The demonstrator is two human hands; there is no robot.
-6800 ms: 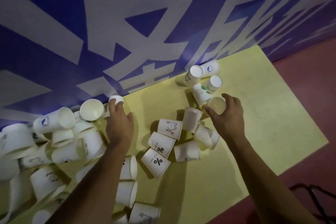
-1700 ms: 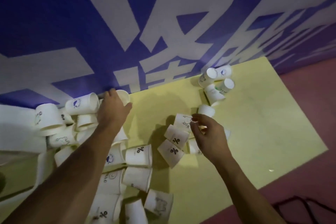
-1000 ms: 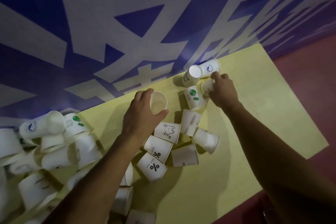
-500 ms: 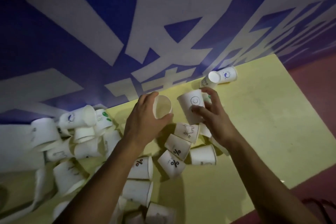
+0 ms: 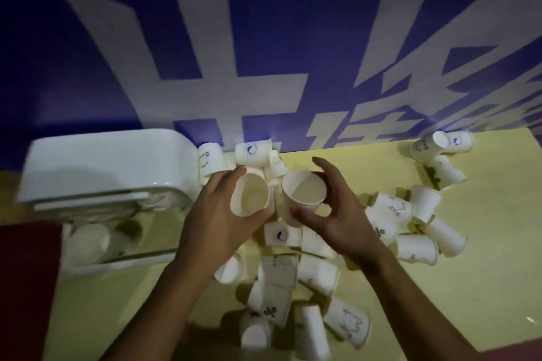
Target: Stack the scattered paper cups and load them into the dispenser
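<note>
While the left hand point(image 5: 217, 223) curls round the left cup point(image 5: 250, 198) with thumb below and fingers over the far side, the right hand point(image 5: 340, 220) pinches the right cup point(image 5: 303, 192) between thumb and curled fingers, index finger lifted above the rim. Both mouths face up toward the camera, rims side by side and almost touching, held above the table.

Change: half a second back the right cup is held side-on with its printed face showing and a clear gap to the left one. Now it is turned mouth-up and brought in beside the left cup. A second back the right hand is still at the far cluster by the wall, so this cup looks fresh from there. The view has also swung left — the white dispenser point(image 5: 102, 161) is now in frame, just left of the left hand and against the wall banner point(image 5: 264, 38).

Judgement: this is the nesting step, one cup about to go into the other. They are not nested yet. Cannot tell whether the left cup is a single cup or already several nested.

Task is early. Loose cups point(image 5: 278, 272) lie on their sides under and in front of the hands on the yellow table point(image 5: 484, 287), and more point(image 5: 416, 249) lie to the right. A pair point(image 5: 440, 145) sits in the far right corner. Something pale and round lies in the dispenser's lower part — too blurred to call.
</note>
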